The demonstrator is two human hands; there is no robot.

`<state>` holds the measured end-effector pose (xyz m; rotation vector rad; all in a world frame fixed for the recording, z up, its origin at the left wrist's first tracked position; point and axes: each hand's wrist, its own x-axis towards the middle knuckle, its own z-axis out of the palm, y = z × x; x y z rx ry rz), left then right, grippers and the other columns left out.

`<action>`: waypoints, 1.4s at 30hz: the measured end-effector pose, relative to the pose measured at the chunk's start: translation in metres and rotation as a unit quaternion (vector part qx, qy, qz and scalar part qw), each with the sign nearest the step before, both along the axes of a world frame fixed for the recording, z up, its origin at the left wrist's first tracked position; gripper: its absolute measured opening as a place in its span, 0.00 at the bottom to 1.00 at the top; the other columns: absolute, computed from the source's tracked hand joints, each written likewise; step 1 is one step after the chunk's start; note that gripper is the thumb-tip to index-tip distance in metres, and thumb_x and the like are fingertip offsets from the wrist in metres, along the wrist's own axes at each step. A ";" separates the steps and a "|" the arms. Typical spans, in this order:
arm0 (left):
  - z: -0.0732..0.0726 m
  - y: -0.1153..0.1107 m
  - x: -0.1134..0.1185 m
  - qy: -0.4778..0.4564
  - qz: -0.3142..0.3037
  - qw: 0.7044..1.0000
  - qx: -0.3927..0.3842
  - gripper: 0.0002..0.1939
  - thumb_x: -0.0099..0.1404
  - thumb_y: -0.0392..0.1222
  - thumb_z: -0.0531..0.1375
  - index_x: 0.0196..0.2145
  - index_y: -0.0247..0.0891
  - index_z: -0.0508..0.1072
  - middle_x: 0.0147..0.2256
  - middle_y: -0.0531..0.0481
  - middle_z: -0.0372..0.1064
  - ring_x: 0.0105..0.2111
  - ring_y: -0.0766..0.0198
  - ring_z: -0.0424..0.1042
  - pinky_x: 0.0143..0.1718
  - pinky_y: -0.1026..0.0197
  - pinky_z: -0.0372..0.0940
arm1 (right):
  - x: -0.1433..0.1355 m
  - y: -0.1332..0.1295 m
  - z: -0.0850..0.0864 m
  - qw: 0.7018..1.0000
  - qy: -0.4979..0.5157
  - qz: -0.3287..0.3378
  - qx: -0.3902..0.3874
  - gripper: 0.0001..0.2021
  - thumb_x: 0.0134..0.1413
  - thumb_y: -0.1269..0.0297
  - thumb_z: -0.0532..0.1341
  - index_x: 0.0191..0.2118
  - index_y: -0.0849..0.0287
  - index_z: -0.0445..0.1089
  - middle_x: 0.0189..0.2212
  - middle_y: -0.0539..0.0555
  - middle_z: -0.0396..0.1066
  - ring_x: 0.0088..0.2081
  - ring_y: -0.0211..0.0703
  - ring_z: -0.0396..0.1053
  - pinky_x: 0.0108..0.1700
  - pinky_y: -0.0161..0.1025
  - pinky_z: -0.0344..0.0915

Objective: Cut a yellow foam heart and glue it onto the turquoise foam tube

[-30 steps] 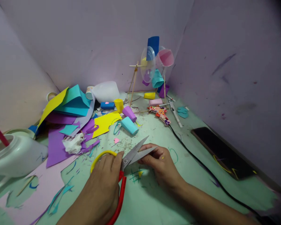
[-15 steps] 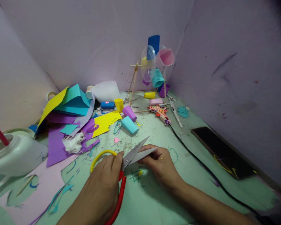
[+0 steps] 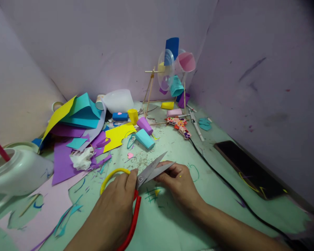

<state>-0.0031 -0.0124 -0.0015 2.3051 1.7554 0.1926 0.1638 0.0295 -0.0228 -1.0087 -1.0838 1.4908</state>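
Observation:
My left hand [image 3: 117, 198] is wrapped round the scissors [image 3: 149, 172], which have one yellow and one red handle; their blades are parted and point up and right. Close to the blade tips, my right hand [image 3: 179, 183] has its thumb and fingers pinched together. What it may hold is too small to make out. A small yellow scrap [image 3: 157, 192] lies under the hands on the green table cover [image 3: 170, 226]. Just beyond the blades are a pink heart [image 3: 130, 155] and a turquoise paper cup shape [image 3: 145, 139].
Coloured sheets [image 3: 65, 164] and a white pitcher [image 3: 21, 170] crowd the left. A stick-framed wheel [image 3: 166, 70] with paper cups stands at the back. On the right lie a glue gun [image 3: 179, 125], its black cable and a phone [image 3: 248, 170].
The scissor blades have closed slightly, the right blade tip shifting a little left. Both hands stay in nearly the same place.

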 end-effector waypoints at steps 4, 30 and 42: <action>-0.002 0.001 -0.003 0.010 -0.008 1.000 0.008 0.25 0.59 0.28 0.44 0.53 0.36 0.61 0.41 0.39 0.68 0.41 0.53 0.69 0.41 0.51 0.64 | 0.001 0.000 0.000 1.000 -0.002 0.003 0.013 0.03 0.37 0.73 0.63 0.22 0.59 0.74 0.20 0.48 0.71 0.25 0.36 0.67 0.30 0.33 0.63; 0.016 0.033 -0.071 0.153 0.247 0.955 -0.067 0.22 0.62 0.49 0.46 0.49 0.37 0.63 0.43 0.35 0.70 0.41 0.42 0.71 0.33 0.51 0.63 | 0.001 0.003 0.003 0.986 0.081 -0.028 -0.143 0.18 0.27 0.62 0.73 0.29 0.63 0.74 0.20 0.48 0.72 0.20 0.35 0.70 0.29 0.35 0.67; 0.024 0.015 -0.032 -0.190 0.197 0.961 0.038 0.13 0.58 0.50 0.55 0.33 0.40 0.72 0.33 0.48 0.73 0.34 0.55 0.72 0.36 0.57 0.65 | -0.001 0.000 0.003 0.995 0.039 0.043 -0.084 0.12 0.34 0.59 0.70 0.23 0.62 0.71 0.18 0.47 0.67 0.19 0.32 0.63 0.25 0.33 0.62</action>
